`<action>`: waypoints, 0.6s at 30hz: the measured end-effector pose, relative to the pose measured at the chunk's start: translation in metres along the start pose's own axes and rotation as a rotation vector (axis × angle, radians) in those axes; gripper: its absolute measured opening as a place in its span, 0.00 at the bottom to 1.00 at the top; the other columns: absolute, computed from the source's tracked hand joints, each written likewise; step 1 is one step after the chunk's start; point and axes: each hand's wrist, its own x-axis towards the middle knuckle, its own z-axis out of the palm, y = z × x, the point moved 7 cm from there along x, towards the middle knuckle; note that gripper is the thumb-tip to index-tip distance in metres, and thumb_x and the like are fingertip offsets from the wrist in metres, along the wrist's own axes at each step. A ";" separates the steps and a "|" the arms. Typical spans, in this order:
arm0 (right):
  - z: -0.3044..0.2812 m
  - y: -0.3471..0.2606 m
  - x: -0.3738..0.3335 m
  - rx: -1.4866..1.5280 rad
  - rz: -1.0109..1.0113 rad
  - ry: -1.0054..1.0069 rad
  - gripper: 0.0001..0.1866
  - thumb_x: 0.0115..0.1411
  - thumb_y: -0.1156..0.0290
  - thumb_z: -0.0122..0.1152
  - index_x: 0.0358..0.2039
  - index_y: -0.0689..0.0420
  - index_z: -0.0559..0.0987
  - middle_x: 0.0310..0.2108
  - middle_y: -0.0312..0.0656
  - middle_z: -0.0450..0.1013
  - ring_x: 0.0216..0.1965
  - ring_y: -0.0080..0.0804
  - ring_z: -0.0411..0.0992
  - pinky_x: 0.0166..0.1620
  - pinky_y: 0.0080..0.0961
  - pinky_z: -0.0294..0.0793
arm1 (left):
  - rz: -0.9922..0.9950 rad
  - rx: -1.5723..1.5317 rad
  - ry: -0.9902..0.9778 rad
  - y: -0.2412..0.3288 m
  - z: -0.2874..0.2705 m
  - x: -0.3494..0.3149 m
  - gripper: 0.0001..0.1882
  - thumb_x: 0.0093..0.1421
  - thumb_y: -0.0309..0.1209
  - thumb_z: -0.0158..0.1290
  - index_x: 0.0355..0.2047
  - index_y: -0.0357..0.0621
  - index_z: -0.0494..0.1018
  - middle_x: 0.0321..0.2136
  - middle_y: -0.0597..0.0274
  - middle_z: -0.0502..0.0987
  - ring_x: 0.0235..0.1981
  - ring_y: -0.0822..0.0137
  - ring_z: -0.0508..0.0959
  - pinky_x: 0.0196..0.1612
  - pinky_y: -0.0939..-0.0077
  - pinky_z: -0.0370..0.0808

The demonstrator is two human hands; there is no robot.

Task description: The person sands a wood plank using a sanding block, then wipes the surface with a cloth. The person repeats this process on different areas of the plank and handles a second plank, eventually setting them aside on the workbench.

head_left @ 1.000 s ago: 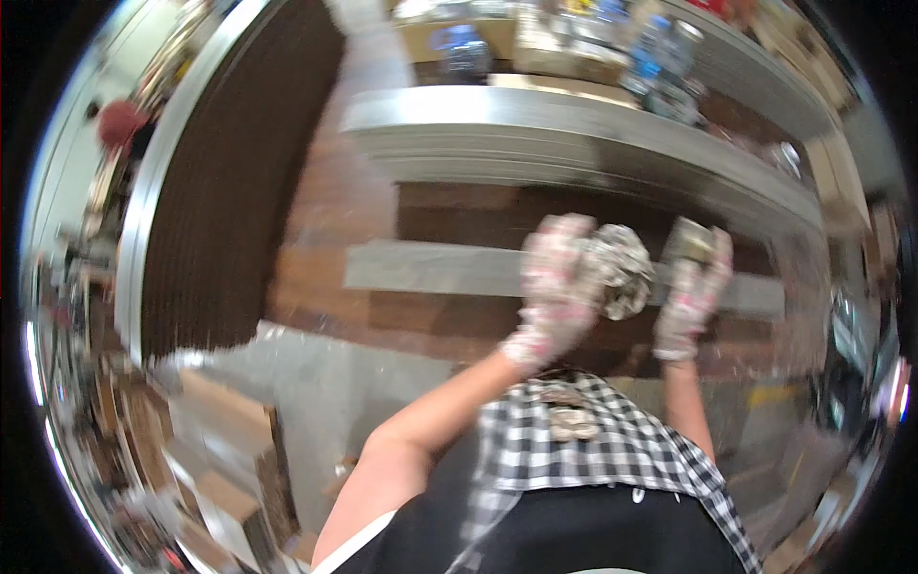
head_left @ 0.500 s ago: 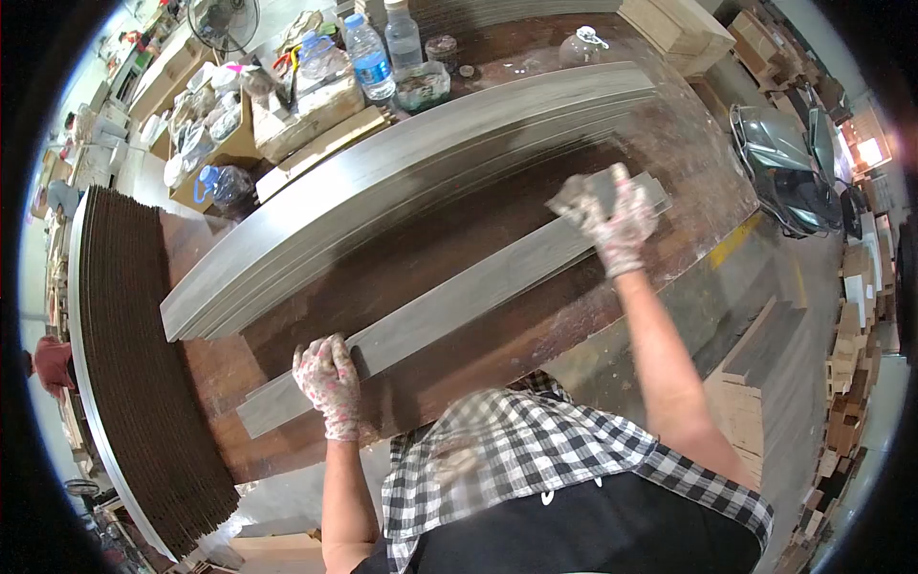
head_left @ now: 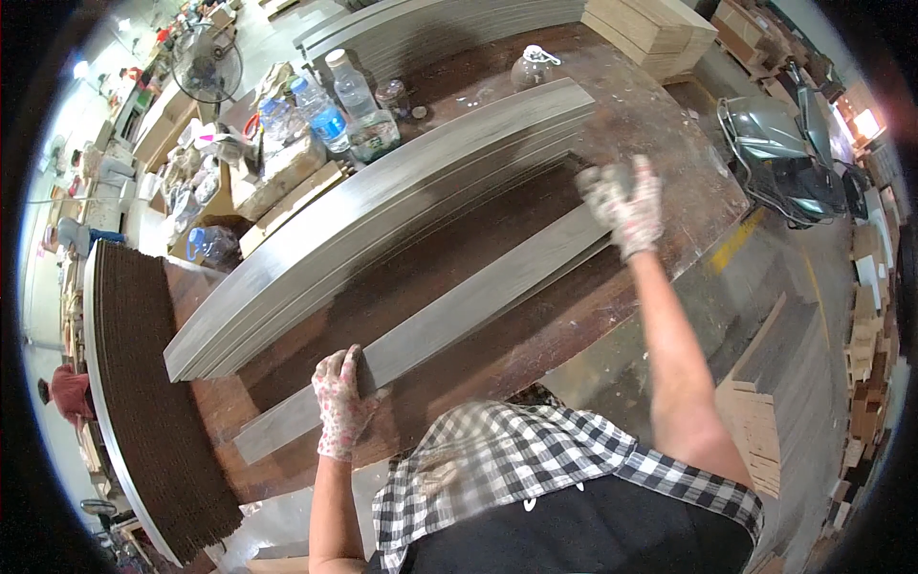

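Plank: a long, flat, grey wood-grain plank (head_left: 459, 306) on the near part of the scuffed dark-brown tabletop (head_left: 660, 115); a thin edge shows under its right half.
Beyond it: a stack of long grey planks (head_left: 411, 225), level on top, standing on the same surface, with a bare brown strip between.
Left side: a tall stack of ribbed dark-brown boards (head_left: 143, 383), close to the plank's left end, blocking that side.
Behind the stack: a clear bottle with a white cap (head_left: 352, 91), a blue-labelled plastic bottle (head_left: 323, 120), and an open cardboard box (head_left: 218, 203) full of pale wads.
Far right: a rounded jar with white string (head_left: 534, 72), pale beige boards (head_left: 655, 38), and a dark motor scooter (head_left: 775, 143) off the table.
Direction: the plank's long axis slants from lower left to upper right, roughly along the grey stack.
Left hand: the speckled-gloved left hand (head_left: 344, 402) lies over the plank near its lower-left end, fingers close together, thumb spread aside.
Right hand: the soiled-gloved right hand (head_left: 623, 210) is at the upper-right end, hiding it, with a crumpled grey wad (head_left: 601, 196); blur leaves its grip unclear.
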 end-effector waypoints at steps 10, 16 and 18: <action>-0.016 -0.123 -0.026 0.111 -0.338 0.327 0.22 0.65 0.63 0.63 0.54 0.61 0.73 0.50 0.46 0.75 0.50 0.35 0.74 0.57 0.36 0.74 | -0.058 0.051 0.130 0.021 -0.042 -0.019 0.46 0.32 0.35 0.70 0.56 0.38 0.70 0.49 0.46 0.74 0.50 0.44 0.74 0.55 0.53 0.72; 0.022 -0.200 -0.099 -0.509 -1.028 0.222 0.29 0.68 0.54 0.56 0.64 0.53 0.66 0.60 0.53 0.67 0.59 0.50 0.68 0.60 0.47 0.72 | -0.226 0.042 0.457 -0.020 -0.125 -0.090 0.47 0.38 0.38 0.73 0.59 0.39 0.67 0.51 0.46 0.72 0.51 0.46 0.72 0.55 0.52 0.71; 0.043 -0.218 -0.122 -0.720 -1.330 0.209 0.31 0.69 0.51 0.53 0.68 0.50 0.63 0.63 0.55 0.64 0.62 0.55 0.66 0.61 0.50 0.71 | -0.296 0.055 0.609 -0.034 -0.158 -0.123 0.48 0.37 0.36 0.74 0.60 0.39 0.66 0.51 0.46 0.72 0.51 0.46 0.72 0.56 0.53 0.72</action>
